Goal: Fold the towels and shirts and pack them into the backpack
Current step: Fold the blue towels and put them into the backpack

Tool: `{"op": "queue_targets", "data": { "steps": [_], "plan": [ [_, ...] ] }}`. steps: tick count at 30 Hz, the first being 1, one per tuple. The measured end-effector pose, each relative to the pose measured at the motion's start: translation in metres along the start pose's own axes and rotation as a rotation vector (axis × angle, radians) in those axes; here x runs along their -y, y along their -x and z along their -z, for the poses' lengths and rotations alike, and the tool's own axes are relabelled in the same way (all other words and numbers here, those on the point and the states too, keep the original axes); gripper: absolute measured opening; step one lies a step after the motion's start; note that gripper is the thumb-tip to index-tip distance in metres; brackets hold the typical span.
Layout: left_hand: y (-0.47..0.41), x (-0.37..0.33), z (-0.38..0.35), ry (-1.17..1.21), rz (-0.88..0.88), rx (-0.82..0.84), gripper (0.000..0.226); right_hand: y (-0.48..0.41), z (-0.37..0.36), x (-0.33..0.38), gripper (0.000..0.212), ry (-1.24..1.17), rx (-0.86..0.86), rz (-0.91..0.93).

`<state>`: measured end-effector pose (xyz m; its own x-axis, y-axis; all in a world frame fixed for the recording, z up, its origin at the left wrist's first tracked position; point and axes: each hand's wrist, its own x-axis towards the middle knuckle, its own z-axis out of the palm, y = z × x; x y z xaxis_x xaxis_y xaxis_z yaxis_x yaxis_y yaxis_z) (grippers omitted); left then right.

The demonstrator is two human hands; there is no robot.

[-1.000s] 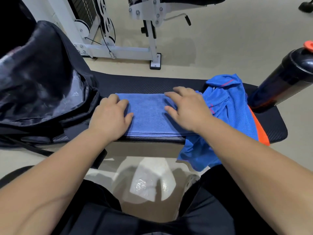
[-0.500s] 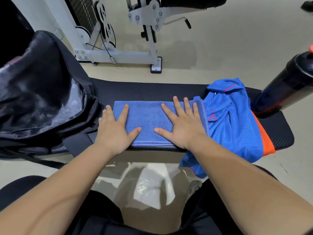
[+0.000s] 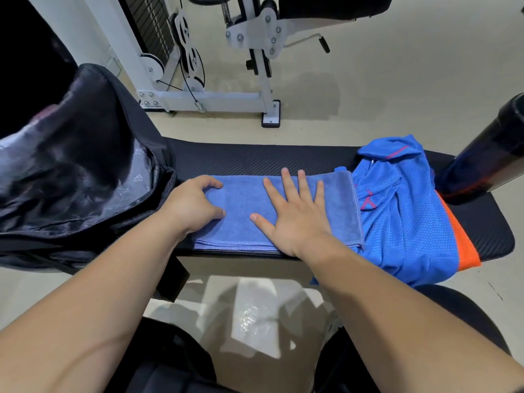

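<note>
1. Blue towel (image 3: 243, 199), folded into a long rectangle, lies flat along the near edge of the black table (image 3: 255, 160), between the backpack (image 3: 85, 171) and the blue shirt (image 3: 402, 217).
2. My left grip (image 3: 192, 207) sits on the towel's left end with knuckles raised. The fingers and thumb are curled down narrow, clutching the cloth.
3. My right grip (image 3: 295, 219) lies wide and flat on the towel's right half, palm down. The fingers are straight and spread toward the far edge, the thumb out to the left, pressing and holding nothing.
4. Both forearms reach forward from my lap, wrists at the table's near edge.
5. The backpack stands open at the table's left end, just beside my left grip.
6. The blue shirt lies crumpled against the towel's right edge, over an orange garment (image 3: 459, 236), and hangs off the near side.
</note>
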<state>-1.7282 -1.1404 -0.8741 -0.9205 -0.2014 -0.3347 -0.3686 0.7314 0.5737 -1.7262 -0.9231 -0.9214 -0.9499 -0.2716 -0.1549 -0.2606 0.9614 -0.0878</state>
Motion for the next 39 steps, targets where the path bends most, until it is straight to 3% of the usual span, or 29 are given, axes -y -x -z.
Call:
{"op": "queue_targets", "data": {
  "steps": [3, 8, 13, 16, 21, 24, 26, 30, 34, 39],
  "plan": [
    [-0.004, 0.004, 0.004, 0.129, -0.002, 0.030, 0.057, 0.000, 0.000, 0.000, 0.085, -0.001, -0.002, 0.003],
    [0.004, 0.012, 0.005, 0.553, 0.061, 0.162, 0.062, 0.001, -0.001, -0.002, 0.085, -0.008, -0.002, 0.011],
    [0.016, 0.009, 0.011, 0.689, -0.001, 0.047, 0.076, -0.010, 0.007, 0.010, 0.084, -0.083, 0.050, 0.000],
    [0.025, -0.009, 0.027, 0.633, -0.066, -0.066, 0.077, -0.018, 0.013, 0.024, 0.082, -0.272, 0.025, 0.012],
    [0.043, -0.057, 0.033, 0.375, -0.233, -0.103, 0.069, -0.017, 0.025, 0.018, 0.062, -0.884, -0.206, -0.093],
    [0.051, -0.090, 0.016, 0.213, -0.293, -0.086, 0.070, -0.007, 0.031, -0.005, 0.060, -0.954, -0.337, -0.086],
    [0.052, -0.108, -0.004, 0.135, -0.327, -0.036, 0.073, 0.004, 0.035, -0.024, 0.048, -1.024, -0.347, -0.118],
    [0.052, -0.141, -0.051, 0.003, -0.396, 0.036, 0.067, 0.024, 0.042, -0.052, 0.038, -1.430, -0.228, -0.315],
    [0.051, -0.147, -0.084, 0.031, -0.392, 0.087, 0.051, 0.031, 0.041, -0.062, 0.028, -1.243, -0.246, -0.386],
    [0.054, -0.124, -0.080, 0.021, -0.453, -0.144, 0.037, 0.032, 0.042, -0.066, 0.036, -1.037, -0.216, -0.336]
  ]
}}
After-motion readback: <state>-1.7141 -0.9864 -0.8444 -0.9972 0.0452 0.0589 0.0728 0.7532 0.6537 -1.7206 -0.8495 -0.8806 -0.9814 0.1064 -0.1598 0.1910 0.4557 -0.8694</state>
